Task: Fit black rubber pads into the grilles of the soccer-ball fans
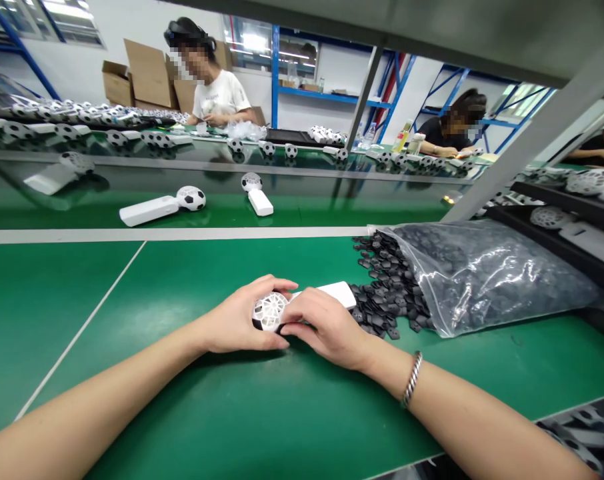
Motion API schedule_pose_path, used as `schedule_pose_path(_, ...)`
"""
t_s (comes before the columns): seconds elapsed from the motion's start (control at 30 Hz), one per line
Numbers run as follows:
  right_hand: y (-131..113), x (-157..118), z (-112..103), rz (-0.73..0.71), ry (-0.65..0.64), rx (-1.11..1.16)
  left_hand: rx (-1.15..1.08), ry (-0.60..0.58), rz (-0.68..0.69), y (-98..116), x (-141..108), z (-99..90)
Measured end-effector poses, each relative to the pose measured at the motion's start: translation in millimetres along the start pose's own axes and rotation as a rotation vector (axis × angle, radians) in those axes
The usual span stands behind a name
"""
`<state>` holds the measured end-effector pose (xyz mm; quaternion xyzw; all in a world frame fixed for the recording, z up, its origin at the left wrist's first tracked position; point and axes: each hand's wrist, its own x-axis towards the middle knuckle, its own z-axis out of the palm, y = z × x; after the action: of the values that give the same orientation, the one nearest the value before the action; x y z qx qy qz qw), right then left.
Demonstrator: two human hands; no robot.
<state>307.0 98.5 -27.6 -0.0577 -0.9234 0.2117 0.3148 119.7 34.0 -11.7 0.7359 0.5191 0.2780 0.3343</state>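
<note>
A white device with a round, football-patterned head (271,311) lies over the green table, its white handle (339,294) pointing right. My left hand (242,317) is wrapped round the head from the left, thumb below and fingers above. From the right, my right hand (327,327) pinches at the head's right edge, where its fingertips hide anything small between them. Just beyond the handle's end lies a pile of small black pieces (389,287), spilling from a clear plastic bag (497,267).
Beyond the white strip (82,235), finished-looking devices (149,211) lie on a green belt (222,213). A slanted metal post (522,140) and black trays (532,227) stand at right. People sit across the line.
</note>
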Motion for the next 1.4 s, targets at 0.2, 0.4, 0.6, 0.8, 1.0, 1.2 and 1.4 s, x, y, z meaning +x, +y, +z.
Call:
schedule_pose_path(0.2, 4.7, 0.9, -2.0, 0.144, 0.018, 0.060, 0.023, 0.069, 0.002, 6.8, 0.5, 6.6)
schedule_pose_path(0.4, 1.3, 2.3, -3.1, 0.200, -0.036, 0.019, 0.028, 0.105, 0.027, 6.7, 1.0, 8.7)
schedule_pose_path(0.6, 0.9, 5.8, -4.2, 0.223, -0.081, -0.015, 0.050, 0.164, 0.028, 7.4, -0.2, 12.7)
schedule_pose_path(0.8, 6.5, 6.5, -1.9, 0.185, -0.049, -0.018, -0.126, 0.163, -0.043, 5.0, 0.8, 11.8)
schedule_pose_path(1.0, 14.8, 6.7, -14.2, 0.155, 0.018, -0.261, -0.893, 0.300, -0.319, -9.6, 9.8, 0.6)
schedule_pose_path(1.2, 26.7, 0.7, -20.9, 0.252, -0.014, -0.429, -1.328, 0.457, -0.473, -17.9, 12.8, -11.9)
schedule_pose_path(1.4, 27.1, -0.7, -16.6, 0.297, -0.044, -0.270, -1.569, 0.399, -0.431, -24.2, 10.4, -15.7)
